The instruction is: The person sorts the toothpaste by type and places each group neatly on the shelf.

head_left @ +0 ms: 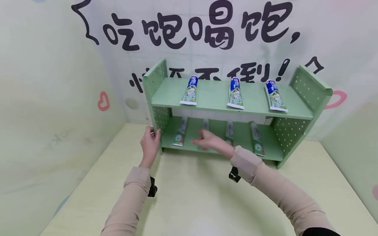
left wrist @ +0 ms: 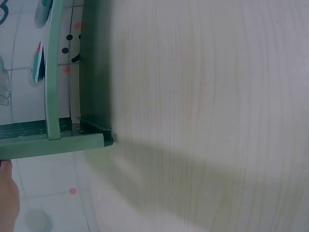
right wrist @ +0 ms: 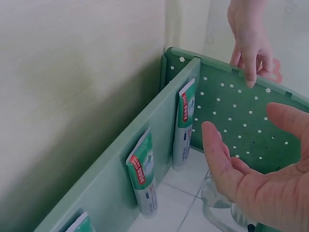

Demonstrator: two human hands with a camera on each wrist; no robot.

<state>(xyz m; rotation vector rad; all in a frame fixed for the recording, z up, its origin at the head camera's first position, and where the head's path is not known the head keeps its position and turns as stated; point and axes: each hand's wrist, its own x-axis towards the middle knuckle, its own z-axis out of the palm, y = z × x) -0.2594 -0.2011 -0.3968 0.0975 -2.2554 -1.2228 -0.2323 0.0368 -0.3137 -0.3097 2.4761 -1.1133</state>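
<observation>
A green two-tier shelf rack (head_left: 203, 103) stands against the back wall. My left hand (head_left: 150, 142) grips the front edge of its left side panel (right wrist: 227, 106), thumb on the inner side, as the right wrist view shows. Only part of that left hand (left wrist: 7, 198) enters the left wrist view. In front of the lower tier, my right hand (head_left: 211, 141) holds nothing, its thumb and fingers apart. Behind it lies a green-and-silver toothpaste tube (head_left: 205, 124), partly hidden. Nearest on its left is another toothpaste tube (head_left: 180, 131), lying on the lower tier.
More green-and-silver toothpaste tubes, a middle one (head_left: 229, 131) and a right one (head_left: 257, 139), lie on the lower tier. Above them on the upper tier are a left blue-and-green tube (head_left: 190, 90), a middle one (head_left: 235, 93) and a right one (head_left: 275, 95). A pale wooden table (head_left: 189, 196) extends in front.
</observation>
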